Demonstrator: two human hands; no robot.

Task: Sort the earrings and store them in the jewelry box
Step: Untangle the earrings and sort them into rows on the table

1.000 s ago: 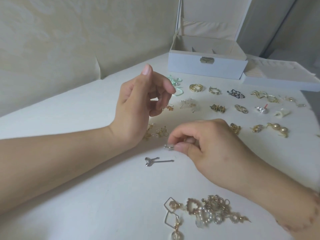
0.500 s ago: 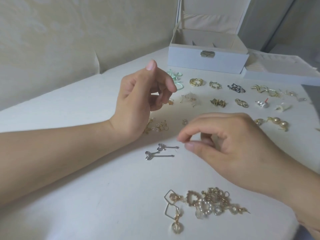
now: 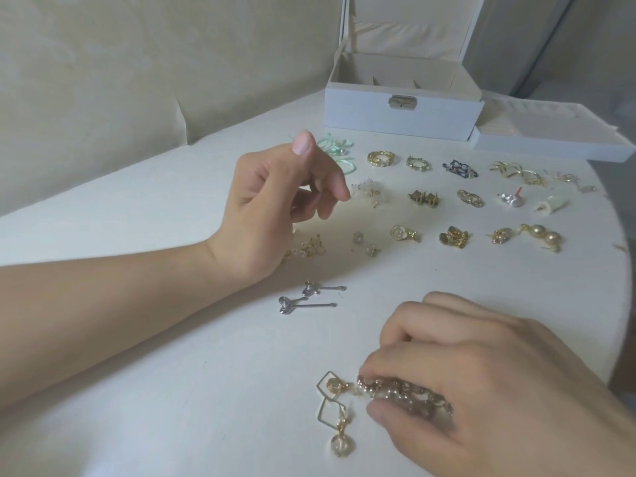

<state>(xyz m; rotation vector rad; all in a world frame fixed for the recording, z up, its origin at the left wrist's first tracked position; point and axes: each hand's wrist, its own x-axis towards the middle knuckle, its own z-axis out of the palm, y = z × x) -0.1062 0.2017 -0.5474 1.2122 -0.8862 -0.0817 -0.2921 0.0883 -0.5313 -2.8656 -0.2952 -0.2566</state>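
The right hand [image 3: 481,383] pinches into the tangled heap of earrings [image 3: 395,394] at the near side of the surface [image 3: 172,373]. It is best, I think, to lift one piece slowly so chains do not drag. The heap is gold with pearls. The left hand [image 3: 272,208] hovers loosely curled, holding nothing. The jewelry box [image 3: 402,111] stands open, far.

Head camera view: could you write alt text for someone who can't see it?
A person's right hand reaches into a tangled pile of gold and pearl earrings on a white table, while the left hand hovers, holding nothing. Behind lie rows of sorted earring pairs and an open white jewelry box.
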